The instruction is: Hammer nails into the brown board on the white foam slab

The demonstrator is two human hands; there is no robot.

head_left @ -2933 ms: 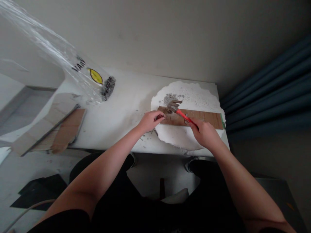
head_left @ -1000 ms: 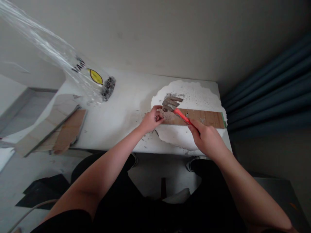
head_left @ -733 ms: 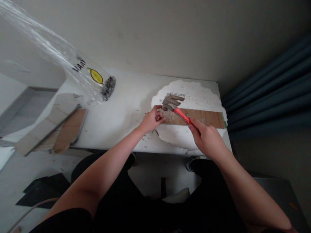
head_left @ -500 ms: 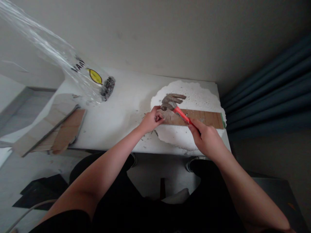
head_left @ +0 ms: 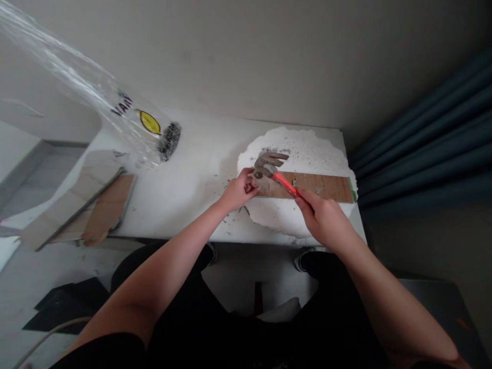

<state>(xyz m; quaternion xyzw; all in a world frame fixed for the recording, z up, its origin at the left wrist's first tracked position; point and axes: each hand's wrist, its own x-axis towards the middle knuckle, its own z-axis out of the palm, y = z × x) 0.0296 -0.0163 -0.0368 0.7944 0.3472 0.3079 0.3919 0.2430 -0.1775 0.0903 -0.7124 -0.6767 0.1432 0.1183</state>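
Observation:
My right hand [head_left: 322, 219] grips the red handle of a claw hammer [head_left: 273, 169], whose grey metal head hangs just above the left end of a brown wooden board [head_left: 319, 186]. The board lies flat on a ragged white foam slab [head_left: 300, 220]. My left hand [head_left: 239, 189] is closed in a pinch at the board's left end, right under the hammer head; what it pinches is too small to make out. Grey dust and specks lie around the hammer head.
A white table [head_left: 184, 179] carries the slab, against a pale wall. A clear plastic bag [head_left: 126, 120] with a yellow label hangs at the left. Cardboard and wood pieces [head_left: 88, 205] lie at the table's left corner. Dark blue curtains [head_left: 423, 133] hang on the right.
The hammer head has bobbed up and come back down a little over the board's left end. My left hand has kept its pinch in place.

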